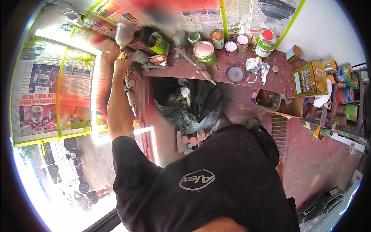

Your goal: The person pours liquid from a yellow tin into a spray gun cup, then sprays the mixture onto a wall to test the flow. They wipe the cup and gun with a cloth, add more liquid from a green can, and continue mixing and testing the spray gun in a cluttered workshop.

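Observation:
My left arm reaches out to the far left, to the end of the shelf. There my left hand is closed around a spray gun with a pale cup on top. Just beside my forearm hangs a second spray gun with a round gauge. Crumpled paper and more spray gun parts lie on the shelf to the right of the hand. My right hand is down at my side, mostly hidden behind my dark shirt, and its fingers do not show.
Paint cans, a grey lid and a red-capped tin stand along the shelf. Below it sits a black rubbish bag. A yellow square tin and a can rack are at right. Newspaper covers the walls.

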